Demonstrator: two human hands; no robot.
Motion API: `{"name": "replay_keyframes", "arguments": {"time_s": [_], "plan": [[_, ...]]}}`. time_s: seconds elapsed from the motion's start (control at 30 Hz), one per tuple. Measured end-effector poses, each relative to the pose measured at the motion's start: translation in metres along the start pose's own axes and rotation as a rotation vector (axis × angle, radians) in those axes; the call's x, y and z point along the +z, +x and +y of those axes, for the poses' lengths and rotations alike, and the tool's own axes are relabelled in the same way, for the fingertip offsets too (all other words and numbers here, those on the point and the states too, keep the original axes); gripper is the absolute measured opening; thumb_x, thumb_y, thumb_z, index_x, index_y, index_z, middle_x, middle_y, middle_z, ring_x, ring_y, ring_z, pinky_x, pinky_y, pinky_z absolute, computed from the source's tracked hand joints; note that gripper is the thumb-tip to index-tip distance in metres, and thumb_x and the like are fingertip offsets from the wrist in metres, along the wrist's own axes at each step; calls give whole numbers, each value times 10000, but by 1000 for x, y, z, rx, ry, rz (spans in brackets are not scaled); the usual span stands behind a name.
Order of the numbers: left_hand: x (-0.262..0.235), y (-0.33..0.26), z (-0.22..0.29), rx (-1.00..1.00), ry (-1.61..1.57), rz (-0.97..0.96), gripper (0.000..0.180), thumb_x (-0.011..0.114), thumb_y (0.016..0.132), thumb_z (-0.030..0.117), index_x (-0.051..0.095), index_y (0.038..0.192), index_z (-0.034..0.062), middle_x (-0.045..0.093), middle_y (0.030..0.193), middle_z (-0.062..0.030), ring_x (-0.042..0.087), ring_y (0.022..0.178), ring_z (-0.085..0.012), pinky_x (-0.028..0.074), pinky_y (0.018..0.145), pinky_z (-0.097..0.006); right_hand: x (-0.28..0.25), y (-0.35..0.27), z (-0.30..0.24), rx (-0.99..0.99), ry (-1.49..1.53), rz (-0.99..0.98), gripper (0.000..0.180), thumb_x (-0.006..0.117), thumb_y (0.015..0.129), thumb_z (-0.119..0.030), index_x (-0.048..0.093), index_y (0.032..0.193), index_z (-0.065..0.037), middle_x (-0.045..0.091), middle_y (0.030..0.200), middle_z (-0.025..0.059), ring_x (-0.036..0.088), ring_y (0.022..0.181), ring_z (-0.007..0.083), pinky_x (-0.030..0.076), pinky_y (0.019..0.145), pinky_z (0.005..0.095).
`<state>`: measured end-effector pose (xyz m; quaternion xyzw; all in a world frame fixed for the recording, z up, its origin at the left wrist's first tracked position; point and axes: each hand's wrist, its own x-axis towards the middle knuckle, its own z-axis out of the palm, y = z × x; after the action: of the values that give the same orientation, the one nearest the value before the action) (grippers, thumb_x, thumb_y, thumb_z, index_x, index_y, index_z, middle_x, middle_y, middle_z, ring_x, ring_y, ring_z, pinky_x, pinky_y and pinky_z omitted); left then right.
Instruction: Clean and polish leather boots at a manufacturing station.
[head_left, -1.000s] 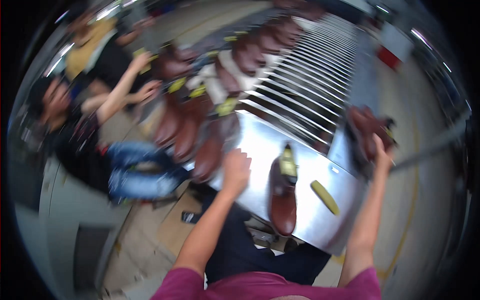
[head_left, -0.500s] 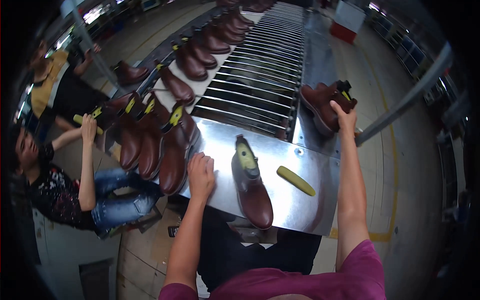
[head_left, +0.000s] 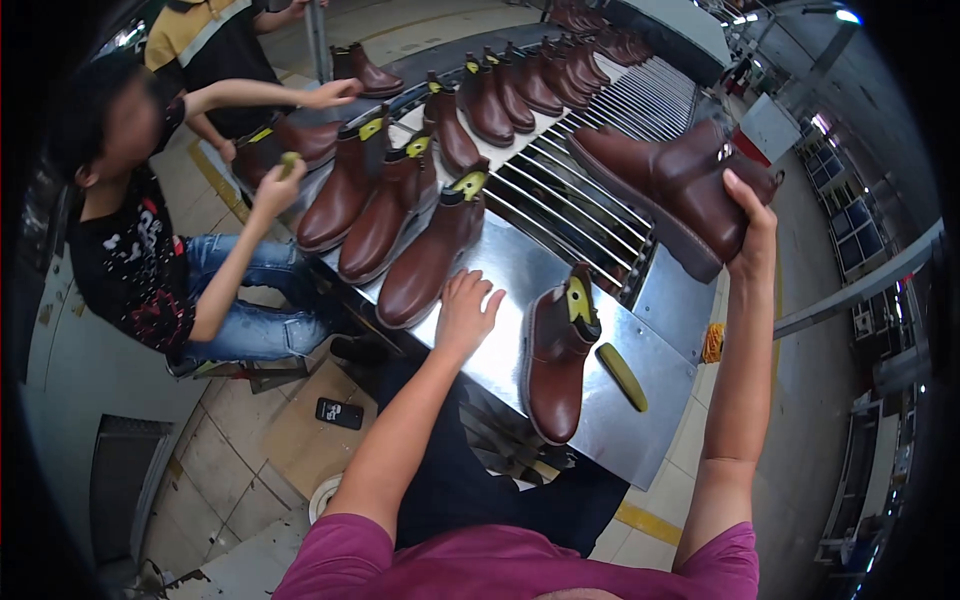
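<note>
High on the right, my right hand (head_left: pixel 752 222) grips a brown leather ankle boot (head_left: pixel 655 180) around its shaft, its toe pointing to the upper left and its sole partly showing. My left hand (head_left: pixel 468 308) rests on the metal tabletop (head_left: pixel 640 450) with its fingers apart, holding nothing. Right beside it stands a brown boot (head_left: pixel 425 260) with a yellow-green lining. Between my arms another brown boot (head_left: pixel 560 370) stands upright, toe toward me. A flat yellow-green oblong piece (head_left: pixel 622 377) lies to its right.
A slatted metal conveyor (head_left: pixel 580 190) runs away from the table, with several boots (head_left: pixel 490 100) lined up along its left. At left sits a co-worker (head_left: pixel 130 230) holding a small yellow-green piece; another person (head_left: pixel 215 50) stands behind. A metal rail (head_left: pixel 850 280) crosses at right.
My right hand has lifted the boot off the surface at the right. The view has swung, shifting everything. The co-worker's hands have moved among the boots at left.
</note>
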<state>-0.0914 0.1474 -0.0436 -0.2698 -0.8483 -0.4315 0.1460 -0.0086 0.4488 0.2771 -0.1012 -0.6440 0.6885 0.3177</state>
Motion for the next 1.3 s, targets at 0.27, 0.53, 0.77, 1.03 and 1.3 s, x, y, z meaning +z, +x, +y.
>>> {"name": "replay_keyframes", "arguments": {"time_s": [0.27,0.53,0.77,1.03,1.3], "plan": [[2,3,2,-16,-70,4,284,681,963,267,719,1082,12,654,1312,-194,533,1335,-409,419,1134,-481,169,46,-41,50,224,-217,426,829,839,-164,659,1191,5,723,1104,158,740,957,292,637,865,412],[0,2,-2,-58,-53,-33,281,680,965,281,727,1098,38,653,1324,-188,513,1363,-400,391,1154,-514,298,72,-38,107,282,-308,392,829,838,-173,672,1162,-18,738,1065,146,743,900,283,641,831,419],[9,4,-3,-51,-67,11,247,674,963,276,726,1065,57,650,1304,-173,521,1346,-402,401,1147,-517,347,87,-26,103,241,-291,401,851,813,-169,671,1137,-17,738,1047,146,744,868,283,644,810,421],[8,8,-2,-81,-104,-11,264,660,974,291,727,1064,52,656,1306,-163,518,1358,-397,405,1145,-511,380,96,-10,107,201,-303,644,904,707,-86,595,1248,73,691,1098,205,733,926,343,650,816,549],[10,2,4,-77,-122,-16,274,659,973,305,731,1059,56,652,1301,-151,512,1363,-395,416,1134,-506,406,99,5,144,133,-417,442,874,799,-195,668,1142,-8,735,1026,156,746,875,287,646,810,443]]}}
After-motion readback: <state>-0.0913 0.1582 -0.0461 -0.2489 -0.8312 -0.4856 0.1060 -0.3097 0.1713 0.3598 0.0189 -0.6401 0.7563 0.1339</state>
